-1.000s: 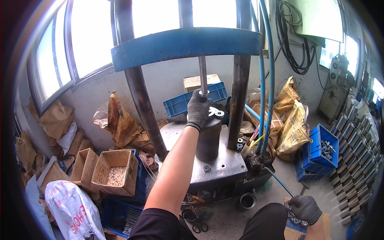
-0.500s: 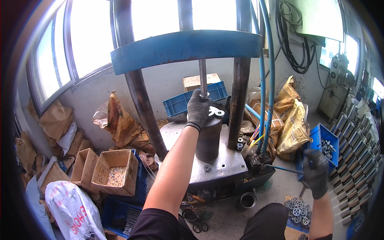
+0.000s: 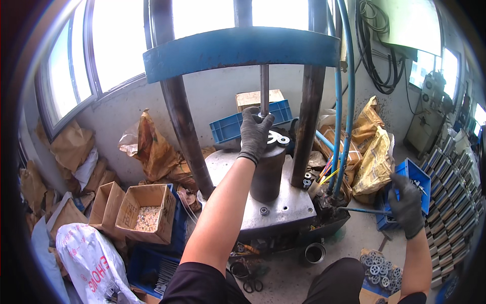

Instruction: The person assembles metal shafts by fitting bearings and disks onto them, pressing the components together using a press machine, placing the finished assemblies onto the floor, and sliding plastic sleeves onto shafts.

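Note:
My left hand (image 3: 254, 133), in a dark grey work glove, reaches to the lower end of a vertical steel rod (image 3: 264, 88). Thumb and fingers close round a small shiny metal ring (image 3: 261, 115) there, partly hidden by the glove. Just below, a pale metal part (image 3: 273, 137) and a small round ring (image 3: 284, 141) lie on top of a dark steel cylinder (image 3: 267, 177). The cylinder stands on the press's metal bed (image 3: 243, 218). My right hand (image 3: 406, 205), also gloved, has thumb and fingers apart near the outer end of a blue lever (image 3: 365, 210); contact is unclear.
A blue crossbar (image 3: 243, 48) and dark columns (image 3: 308, 121) frame the work. Blue hoses (image 3: 348, 101) run down at right. Wheel-shaped metal parts (image 3: 379, 271) lie on the floor near stacked metal tubes (image 3: 450, 197). Cardboard boxes (image 3: 147, 207) stand at left.
My right hand has risen slightly and its fingers have spread, showing a gap beside the thumb. My left hand stays at the rod's lower end. The whole view has shifted a little.

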Tool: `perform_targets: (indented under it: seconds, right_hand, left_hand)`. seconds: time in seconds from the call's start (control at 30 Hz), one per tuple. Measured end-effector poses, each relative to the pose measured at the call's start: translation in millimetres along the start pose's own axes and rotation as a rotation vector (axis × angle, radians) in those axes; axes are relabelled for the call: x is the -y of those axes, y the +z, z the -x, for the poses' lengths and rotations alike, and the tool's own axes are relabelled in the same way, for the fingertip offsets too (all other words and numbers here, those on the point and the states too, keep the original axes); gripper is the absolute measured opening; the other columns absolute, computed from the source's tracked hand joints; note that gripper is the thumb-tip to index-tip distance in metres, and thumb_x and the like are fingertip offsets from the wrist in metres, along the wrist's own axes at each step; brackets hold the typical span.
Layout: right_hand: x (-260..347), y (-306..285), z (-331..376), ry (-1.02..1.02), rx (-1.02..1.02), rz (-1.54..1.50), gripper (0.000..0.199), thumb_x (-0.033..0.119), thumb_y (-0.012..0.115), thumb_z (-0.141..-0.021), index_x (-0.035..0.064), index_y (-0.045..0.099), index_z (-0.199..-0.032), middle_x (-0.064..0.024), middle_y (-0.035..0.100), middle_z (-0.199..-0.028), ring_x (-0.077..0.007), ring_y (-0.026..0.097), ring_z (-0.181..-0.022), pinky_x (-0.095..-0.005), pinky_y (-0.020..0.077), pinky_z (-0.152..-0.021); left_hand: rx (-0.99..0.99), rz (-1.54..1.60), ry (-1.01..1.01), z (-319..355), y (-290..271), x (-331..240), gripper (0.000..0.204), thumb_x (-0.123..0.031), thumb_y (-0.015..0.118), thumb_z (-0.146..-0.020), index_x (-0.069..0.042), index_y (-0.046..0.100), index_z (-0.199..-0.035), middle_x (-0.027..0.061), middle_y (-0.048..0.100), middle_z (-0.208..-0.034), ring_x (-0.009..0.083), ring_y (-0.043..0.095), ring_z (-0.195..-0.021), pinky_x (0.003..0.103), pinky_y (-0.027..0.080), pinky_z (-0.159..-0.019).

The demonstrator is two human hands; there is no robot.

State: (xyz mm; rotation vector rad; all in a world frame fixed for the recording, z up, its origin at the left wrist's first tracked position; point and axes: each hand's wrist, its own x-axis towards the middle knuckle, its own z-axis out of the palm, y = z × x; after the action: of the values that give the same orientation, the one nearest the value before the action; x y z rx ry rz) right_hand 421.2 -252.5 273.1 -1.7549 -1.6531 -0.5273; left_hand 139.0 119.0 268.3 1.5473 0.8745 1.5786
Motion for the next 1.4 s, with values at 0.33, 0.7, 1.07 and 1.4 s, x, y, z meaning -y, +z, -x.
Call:
perform_targets:
  seconds: [0.33, 0.7, 1.07, 1.4]
  right_hand:
    - [-9, -20, 167, 0.24, 0.999, -0.103, 0.029, 0.029, 0.069, -0.087, 0.0115, 0.081, -0.106, -0.0148, 0.078, -0.095, -0.0347, 0.075, -0.089, -0.0437, 0.0596, -0.082]
    - [23, -30, 104, 0.337, 0.75, -0.106, 0.032, 0.027, 0.068, -0.089, 0.0054, 0.079, -0.109, -0.016, 0.077, -0.096, -0.0361, 0.075, -0.092, -0.0429, 0.0599, -0.085]
    - [12, -23, 147, 0.172, 0.778, -0.015, 0.019, 0.028, 0.069, -0.084, 0.0108, 0.075, -0.092, -0.0171, 0.069, -0.082, -0.038, 0.07, -0.082, -0.0492, 0.0579, -0.075]
    - [13, -24, 136, 0.147, 0.871, 0.026, 0.023, 0.031, 0.068, -0.086, 0.0097, 0.076, -0.091, -0.0169, 0.072, -0.085, -0.0379, 0.071, -0.083, -0.0482, 0.0581, -0.075]
  left_hand:
    - [0.152, 0.499, 0.054, -16, 2, 26, 0.02, -0.017, 0.052, -0.104, -0.005, 0.065, -0.112, 0.0054, 0.07, -0.092, 0.0142, 0.066, -0.084, 0.031, 0.056, -0.08]
    - [0.209, 0.432, -0.004, -29, -6, 38, 0.025, -0.023, 0.055, -0.101, -0.007, 0.068, -0.116, 0.0033, 0.071, -0.092, 0.0151, 0.067, -0.085, 0.031, 0.055, -0.074]
    - [0.201, 0.428, -0.153, -22, -8, 24, 0.028, -0.014, 0.055, -0.095, -0.004, 0.072, -0.114, 0.0032, 0.07, -0.092, 0.0138, 0.067, -0.085, 0.029, 0.055, -0.076]
    - [0.278, 0.365, -0.085, -32, -9, 40, 0.017, -0.016, 0.061, -0.097, -0.008, 0.069, -0.11, 0.003, 0.07, -0.095, 0.015, 0.067, -0.084, 0.032, 0.055, -0.065]
